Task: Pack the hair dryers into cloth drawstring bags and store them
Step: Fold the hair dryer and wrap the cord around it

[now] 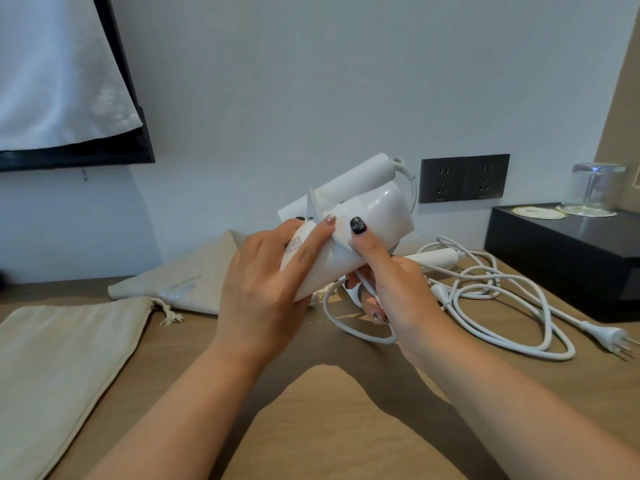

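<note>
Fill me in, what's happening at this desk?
A person holds a white dryer above the desk with both hands: the left hand grips one end, the right hand grips it lower, thumb on the body. Its cord loops below. A second dryer lies behind with its cord loose. Two bags lie flat at left, nothing packed yet.

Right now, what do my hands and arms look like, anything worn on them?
Both forearms are bare, with no sleeves, watch or bracelets in view. The right hand has a glossy black thumbnail with a small pale design. The left hand shows one dark nail and one pale, glittery nail. No rings are visible.
</note>
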Demonstrator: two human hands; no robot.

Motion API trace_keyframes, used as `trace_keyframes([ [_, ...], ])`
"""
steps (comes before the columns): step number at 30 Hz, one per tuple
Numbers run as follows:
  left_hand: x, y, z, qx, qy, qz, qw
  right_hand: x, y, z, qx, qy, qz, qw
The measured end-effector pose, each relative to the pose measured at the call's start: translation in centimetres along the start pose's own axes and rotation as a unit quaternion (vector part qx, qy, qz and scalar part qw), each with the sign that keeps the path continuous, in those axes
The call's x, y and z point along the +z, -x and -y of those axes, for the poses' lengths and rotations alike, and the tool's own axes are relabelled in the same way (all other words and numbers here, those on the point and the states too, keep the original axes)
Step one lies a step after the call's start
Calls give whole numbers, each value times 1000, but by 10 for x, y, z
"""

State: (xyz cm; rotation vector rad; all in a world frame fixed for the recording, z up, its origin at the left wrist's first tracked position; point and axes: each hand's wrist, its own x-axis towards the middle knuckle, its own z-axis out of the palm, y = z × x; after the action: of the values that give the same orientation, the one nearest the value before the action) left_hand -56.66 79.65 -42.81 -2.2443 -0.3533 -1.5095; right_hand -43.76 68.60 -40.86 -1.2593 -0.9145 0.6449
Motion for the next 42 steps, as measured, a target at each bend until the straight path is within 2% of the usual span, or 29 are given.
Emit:
trace_keyframes([
  [6,-3,1,-3,-7,25,48,999,-2,-1,-7,16,-2,-46,999],
  [8,-3,1,-4,-34,40,68,996,-2,-1,-7,30,-12,-63,997],
  [10,-4,0,-8,-116,85,78,987,-4,-2,-7,52,-57,-77,994],
  [12,-8,-4,-13,-228,158,95,956,-6,-3,-5,62,-103,-86,989],
  [14,-9,-3,-13,-342,256,134,894,-9,-4,-6,52,-103,-86,990],
  [16,-8,-1,-10,-426,405,183,788,-11,-6,-5,27,-88,-83,992],
  [19,-10,-1,-12,-470,623,190,596,-13,-10,-7,-34,-35,-72,996],
  [20,-11,0,-13,-468,660,196,553,-13,-11,-9,-59,-23,-61,996],
  [21,-12,0,-13,-462,678,208,533,-14,-11,-10,-83,-21,-42,995],
  [25,-13,5,-10,-453,670,232,540,-13,-14,-19,-152,-16,43,987],
  [29,-10,9,-7,-444,665,237,552,-16,-15,-21,-192,-3,70,979],
  [33,-10,12,-7,-441,658,227,566,-18,-19,-23,-196,59,48,978],
  [40,-5,12,-3,-452,576,136,668,-17,-18,-23,-169,183,25,968],
  [42,-4,12,-5,-464,546,121,687,-17,-18,-24,-153,199,12,968],
])
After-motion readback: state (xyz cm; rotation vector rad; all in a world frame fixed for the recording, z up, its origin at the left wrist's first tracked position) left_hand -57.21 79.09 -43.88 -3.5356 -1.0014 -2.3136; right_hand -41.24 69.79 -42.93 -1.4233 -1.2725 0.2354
